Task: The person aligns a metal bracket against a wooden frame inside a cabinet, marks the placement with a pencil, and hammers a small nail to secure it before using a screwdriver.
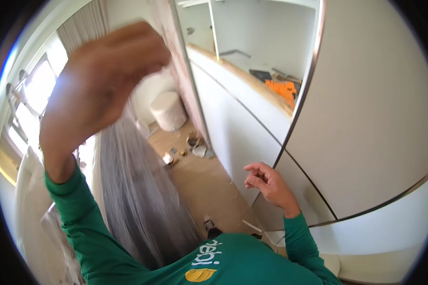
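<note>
My left hand (pixel 102 80) is raised high at the upper left, close to the camera and smeared by motion. Its fingers look bent, but whether anything is in them cannot be made out. Lower down on the right, my right hand (pixel 267 185) hovers in front of the pale cabinet panels (pixel 361 114), with fingers loosely curved, somewhat apart and holding nothing. Beyond it stands a white cabinet front (pixel 238 114) with an uncovered compartment above. An orange item (pixel 281 89) lies inside that compartment, beside dark flat pieces (pixel 260 75).
A long stack wrapped in clear plastic (pixel 138 190) runs along my left. On the brown floor (pixel 209 190) lie scraps of debris (pixel 195 145), near a white round stool-like object (pixel 168 110). Bright windows (pixel 38 90) and a curtain (pixel 84 26) are at the far left.
</note>
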A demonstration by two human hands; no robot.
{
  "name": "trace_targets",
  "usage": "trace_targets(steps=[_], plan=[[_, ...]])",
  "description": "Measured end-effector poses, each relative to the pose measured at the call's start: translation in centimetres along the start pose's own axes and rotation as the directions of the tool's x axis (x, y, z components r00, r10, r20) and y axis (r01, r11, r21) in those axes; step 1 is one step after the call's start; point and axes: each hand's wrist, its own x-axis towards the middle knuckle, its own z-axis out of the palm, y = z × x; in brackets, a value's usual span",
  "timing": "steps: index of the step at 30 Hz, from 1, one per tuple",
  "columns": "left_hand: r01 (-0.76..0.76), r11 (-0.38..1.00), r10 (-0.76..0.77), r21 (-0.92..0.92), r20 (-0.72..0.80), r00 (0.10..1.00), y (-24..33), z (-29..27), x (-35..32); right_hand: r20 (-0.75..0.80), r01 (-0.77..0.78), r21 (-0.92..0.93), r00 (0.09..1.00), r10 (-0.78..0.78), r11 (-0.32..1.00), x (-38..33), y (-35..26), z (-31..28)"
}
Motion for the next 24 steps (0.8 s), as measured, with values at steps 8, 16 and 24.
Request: trace_targets(steps=[8,16,24], plan=[[-0.025,0.985,0.022,-0.17,-0.016,1.0,-17.6,10.0,2.2,-0.227,0.172,-0.863,0.707,-0.67,0.474,18.1,-16.0,1.5],[0.001,0.927,-0.089,-0.376,-0.215,0.973,-22.9,19.1,4.3,0.097,0.074,-0.994,0.937,-0.335,-0.08,38.8,-17.3,-5.3],[0.107,0.921,-0.211,-0.374,-0.248,0.946,-25.9,23.3,-0.1,0.147,0.122,-0.988,0.935,-0.324,-0.095,43.2,-17.6,-6.9]])
